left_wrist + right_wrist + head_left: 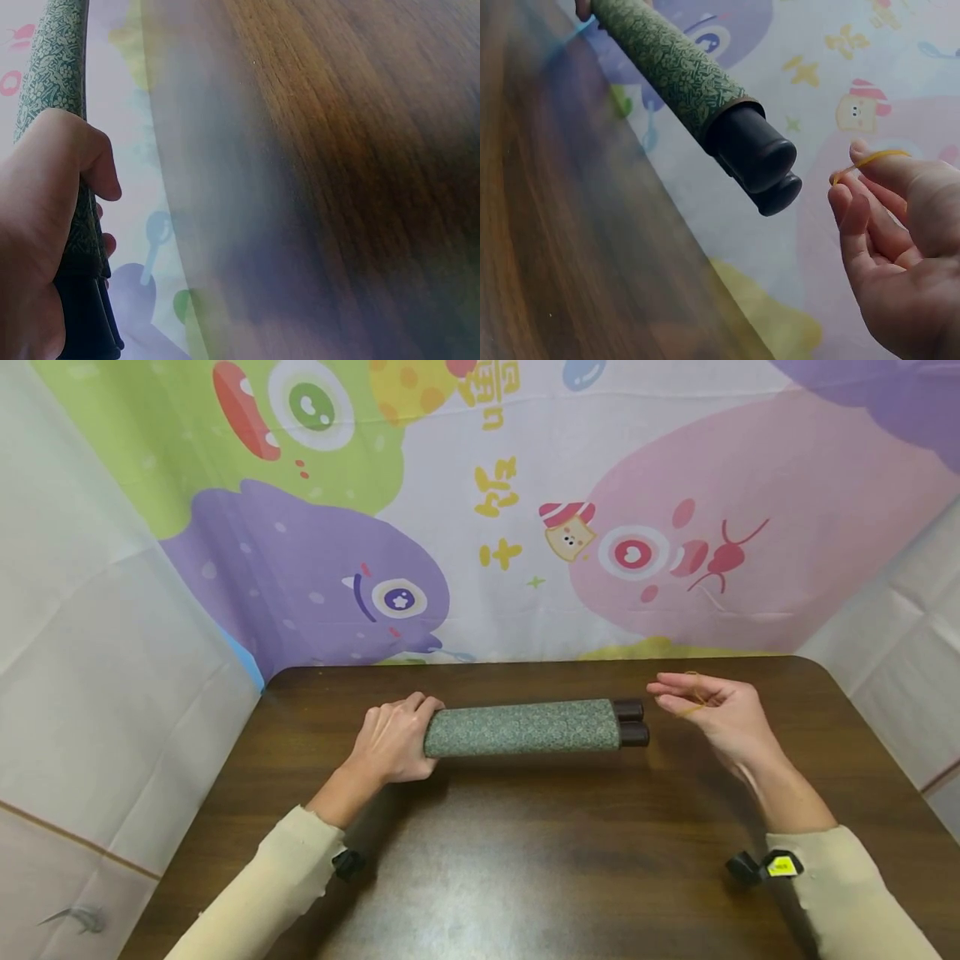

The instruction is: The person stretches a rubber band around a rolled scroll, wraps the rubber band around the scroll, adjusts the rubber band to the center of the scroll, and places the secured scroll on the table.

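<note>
A rolled-up scroll (pixel 525 729) with a green floral cover is held level over the table in the head view. Two dark roller knobs (pixel 634 733) stick out of its right end, one beside the other. My left hand (pixel 397 735) grips the scroll's left end, with the thumb wrapped over the cover in the left wrist view; dark knobs (pixel 86 315) show below that hand. Just off the right end, my right hand (pixel 720 710) holds a thin yellow rubber band (pixel 885 154) looped about its thumb and fingertips. That hand is apart from the scroll.
The dark wooden table (pixel 495 860) has rounded far corners. Behind it hangs a cloth (pixel 465 527) printed with cartoon monsters, and pale panels (pixel 97 652) stand at the sides. A black strap device (pixel 765 867) sits at each wrist.
</note>
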`<action>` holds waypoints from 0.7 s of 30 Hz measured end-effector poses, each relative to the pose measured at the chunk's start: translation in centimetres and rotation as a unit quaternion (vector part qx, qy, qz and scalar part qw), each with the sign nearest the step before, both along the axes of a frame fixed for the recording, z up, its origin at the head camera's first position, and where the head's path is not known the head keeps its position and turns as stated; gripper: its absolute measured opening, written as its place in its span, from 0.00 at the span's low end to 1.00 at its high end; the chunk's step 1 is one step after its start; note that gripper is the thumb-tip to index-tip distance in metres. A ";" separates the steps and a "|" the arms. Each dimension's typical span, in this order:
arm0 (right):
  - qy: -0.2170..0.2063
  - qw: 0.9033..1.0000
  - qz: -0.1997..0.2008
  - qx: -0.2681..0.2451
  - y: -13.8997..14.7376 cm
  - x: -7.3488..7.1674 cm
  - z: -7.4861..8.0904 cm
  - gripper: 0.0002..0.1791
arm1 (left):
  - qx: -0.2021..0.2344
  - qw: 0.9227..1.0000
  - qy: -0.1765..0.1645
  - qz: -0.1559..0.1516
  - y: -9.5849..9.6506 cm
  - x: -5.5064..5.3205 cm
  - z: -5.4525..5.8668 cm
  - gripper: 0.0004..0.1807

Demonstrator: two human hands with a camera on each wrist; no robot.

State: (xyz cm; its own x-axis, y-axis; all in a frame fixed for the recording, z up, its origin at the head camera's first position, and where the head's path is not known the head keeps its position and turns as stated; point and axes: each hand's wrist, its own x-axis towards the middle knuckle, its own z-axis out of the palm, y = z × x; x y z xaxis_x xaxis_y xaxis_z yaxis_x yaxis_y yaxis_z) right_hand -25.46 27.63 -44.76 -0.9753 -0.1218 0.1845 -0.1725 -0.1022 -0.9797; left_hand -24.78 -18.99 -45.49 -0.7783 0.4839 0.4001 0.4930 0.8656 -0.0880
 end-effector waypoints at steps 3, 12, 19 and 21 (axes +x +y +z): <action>-0.012 1.000 0.006 -0.021 0.0 0.0 0.0 0.21 | -0.002 1.000 0.001 0.001 0.0 0.0 0.0 0.34; 0.034 0.996 0.027 -0.080 -0.1 0.1 -0.1 0.23 | 0.000 1.000 0.006 -0.001 0.1 -0.1 0.0 0.34; 0.053 0.990 0.084 -0.096 0.1 0.1 -0.4 0.23 | -0.002 1.000 0.007 -0.002 0.1 0.0 0.0 0.34; 0.050 0.994 0.091 -0.046 0.2 0.1 -0.4 0.22 | -0.002 1.000 0.008 -0.001 0.0 0.0 0.0 0.34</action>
